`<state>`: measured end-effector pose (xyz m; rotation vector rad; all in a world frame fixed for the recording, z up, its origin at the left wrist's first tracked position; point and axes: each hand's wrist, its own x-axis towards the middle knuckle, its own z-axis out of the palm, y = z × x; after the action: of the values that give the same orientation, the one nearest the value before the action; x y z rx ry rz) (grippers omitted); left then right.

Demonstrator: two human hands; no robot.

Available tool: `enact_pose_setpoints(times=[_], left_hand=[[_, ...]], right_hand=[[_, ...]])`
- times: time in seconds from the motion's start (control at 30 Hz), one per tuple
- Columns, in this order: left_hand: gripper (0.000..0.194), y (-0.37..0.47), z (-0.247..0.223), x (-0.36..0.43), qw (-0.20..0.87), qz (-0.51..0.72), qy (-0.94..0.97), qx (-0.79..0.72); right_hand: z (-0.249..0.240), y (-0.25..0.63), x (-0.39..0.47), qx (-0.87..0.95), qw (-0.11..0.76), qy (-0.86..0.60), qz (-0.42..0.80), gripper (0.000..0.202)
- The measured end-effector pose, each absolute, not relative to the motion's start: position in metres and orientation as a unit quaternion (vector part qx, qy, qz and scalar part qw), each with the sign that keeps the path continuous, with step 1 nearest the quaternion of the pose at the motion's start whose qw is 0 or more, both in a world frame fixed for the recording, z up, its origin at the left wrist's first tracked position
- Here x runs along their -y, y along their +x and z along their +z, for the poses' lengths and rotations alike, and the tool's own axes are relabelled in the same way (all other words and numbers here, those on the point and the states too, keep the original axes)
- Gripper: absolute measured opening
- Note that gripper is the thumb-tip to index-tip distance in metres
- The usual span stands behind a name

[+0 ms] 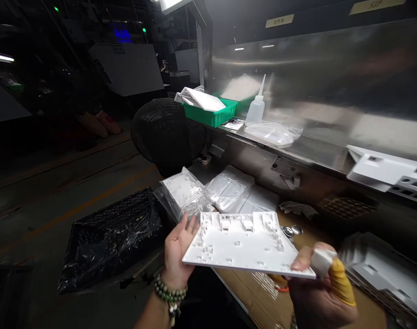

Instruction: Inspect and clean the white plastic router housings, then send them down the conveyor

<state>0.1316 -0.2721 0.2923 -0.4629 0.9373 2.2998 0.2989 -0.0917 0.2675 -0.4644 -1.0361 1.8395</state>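
Observation:
In the head view I see a white moulded plastic panel [239, 251], tilted, its ribbed inner side with clips and posts facing up. My right hand [321, 288] is closed on its near right corner, thumb on top. A yellow covering [342, 281] is on one finger, and a white wrap [323, 261] shows beside it. My left hand [181, 246] lies against the panel's left edge with fingers stretched out and spread; the panel hides part of it. Green bead bracelets [170, 290] circle the left wrist.
Bagged white parts [184, 187] and clear plastic bags [227, 189] lie behind the panel. A black lined crate [109, 242] stands left. On the shelf are a green tray [211, 119], a squeeze bottle [255, 109] and another white part [390, 169]. Stacked panels [383, 269] lie right.

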Motion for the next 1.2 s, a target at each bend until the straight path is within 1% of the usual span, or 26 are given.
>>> enact_pose_setpoints(times=[0.07,0.13,0.2,0.33,0.4,0.47,0.6,0.7,0.8,0.93,1.03,1.2], left_hand=[[0.069,0.129,0.289,0.268,0.364,0.839,-0.229,-0.333],[0.063,0.127,0.286,0.266,0.417,0.823,-0.231,-0.309],[0.062,0.124,0.286,0.266,0.442,0.818,-0.226,-0.291],[0.078,0.116,0.295,0.268,0.459,0.823,-0.218,-0.254],[0.082,0.113,0.303,0.267,0.453,0.836,-0.199,-0.237],[0.082,0.112,0.31,0.264,0.442,0.849,-0.18,-0.229],[0.077,0.119,0.318,0.253,0.432,0.855,-0.168,-0.232],[0.076,0.126,0.319,0.247,0.434,0.861,-0.121,-0.236],[0.082,0.131,0.318,0.245,0.398,0.879,-0.062,-0.256],[0.085,0.131,0.314,0.249,0.371,0.882,-0.058,-0.285],[0.087,0.131,0.313,0.252,0.357,0.884,-0.071,-0.293],[0.087,0.133,0.316,0.25,0.365,0.885,-0.069,-0.281]], right_hand=[[0.259,0.302,0.093,0.433,0.465,-0.189,0.749,0.021],[0.25,0.304,0.094,0.45,0.469,-0.189,0.736,0.021],[0.243,0.303,0.09,0.481,0.458,-0.2,0.721,0.024],[0.242,0.302,0.066,0.579,0.375,-0.294,0.662,0.033],[0.25,0.301,0.057,0.618,0.383,-0.318,0.609,0.037],[0.262,0.298,0.061,0.661,0.388,-0.286,0.575,0.034],[0.288,0.278,0.109,0.767,0.315,-0.141,0.541,0.014],[0.302,0.257,0.15,0.812,0.282,-0.035,0.509,0.016],[0.309,0.245,0.171,0.838,0.263,0.028,0.478,0.018],[0.308,0.247,0.167,0.858,0.248,0.058,0.446,0.016],[0.304,0.251,0.158,0.86,0.226,0.043,0.456,0.015],[0.306,0.249,0.169,0.831,0.27,0.019,0.486,0.016]])
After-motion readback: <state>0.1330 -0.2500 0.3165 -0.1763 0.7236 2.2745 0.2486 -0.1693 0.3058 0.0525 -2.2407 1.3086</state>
